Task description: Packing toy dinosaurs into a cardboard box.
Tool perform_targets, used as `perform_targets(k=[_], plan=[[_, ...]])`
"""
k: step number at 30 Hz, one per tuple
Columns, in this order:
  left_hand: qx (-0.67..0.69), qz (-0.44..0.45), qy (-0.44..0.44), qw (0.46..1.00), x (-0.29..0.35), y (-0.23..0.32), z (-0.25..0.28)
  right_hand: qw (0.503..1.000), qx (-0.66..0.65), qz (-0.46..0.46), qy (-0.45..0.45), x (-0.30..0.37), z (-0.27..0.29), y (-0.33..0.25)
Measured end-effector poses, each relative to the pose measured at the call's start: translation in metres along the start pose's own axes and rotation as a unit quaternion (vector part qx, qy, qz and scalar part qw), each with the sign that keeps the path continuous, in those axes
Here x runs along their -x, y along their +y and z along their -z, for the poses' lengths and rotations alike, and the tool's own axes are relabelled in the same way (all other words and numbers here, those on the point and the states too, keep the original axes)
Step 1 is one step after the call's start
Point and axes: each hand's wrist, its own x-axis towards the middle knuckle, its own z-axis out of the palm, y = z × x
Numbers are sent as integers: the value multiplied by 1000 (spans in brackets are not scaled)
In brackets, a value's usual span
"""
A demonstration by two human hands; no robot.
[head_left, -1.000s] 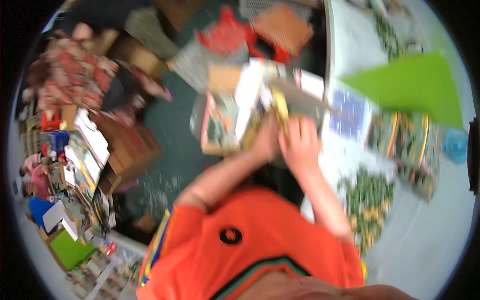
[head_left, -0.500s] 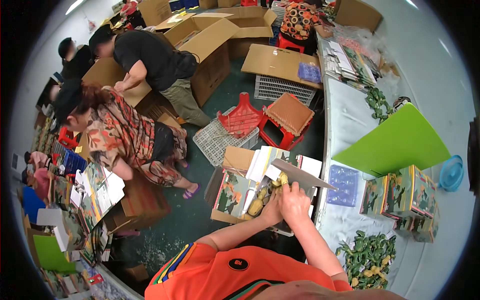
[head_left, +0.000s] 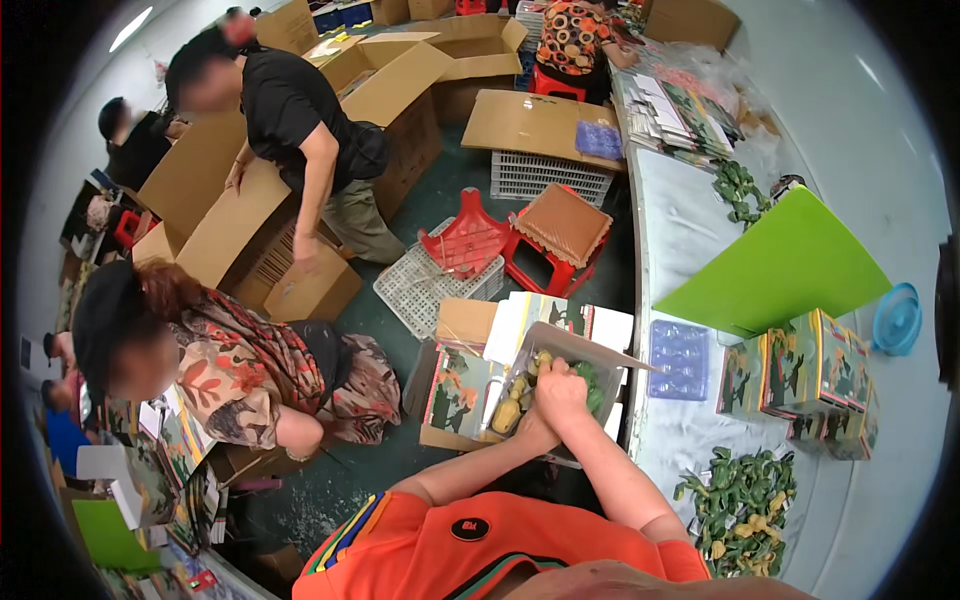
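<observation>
Both hands reach into a grey-walled container (head_left: 577,344) in front of me. My right hand (head_left: 562,398) has its fingers curled down over the contents; what they grip is hidden. Close beside and partly under it is my left hand (head_left: 537,431), its fingers mostly out of sight. Small yellow toy figures (head_left: 508,413) lie in the container to the left of my hands. Green figures (head_left: 592,388) show on their right. Printed cartons (head_left: 458,395) with a green and orange picture stand against the container's left side.
On the right-hand table lie a clear blister tray (head_left: 680,358), a green board (head_left: 790,270), printed boxes (head_left: 815,365) and a heap of green and yellow figures (head_left: 735,510). Red stools (head_left: 470,240) stand ahead. A person in a patterned top (head_left: 235,370) bends at left; another (head_left: 300,120) handles large cartons.
My right hand has moved slightly left and down, and green figures now show beside it. The person at left has bent lower, and the one in black has turned and lowered an arm.
</observation>
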Motion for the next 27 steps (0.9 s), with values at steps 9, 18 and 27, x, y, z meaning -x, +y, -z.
perform_targets(k=[9,18,27], plan=[[-257,-158,-18,953,-8,-63,52,999,-26,-40,-20,-74,27,-23],[-186,-181,-50,964,-54,-39,152,992,-52,-105,-54,-141,-4,8],[-4,112,113,987,-51,-85,178,973,-131,-127,-138,-157,26,-2]])
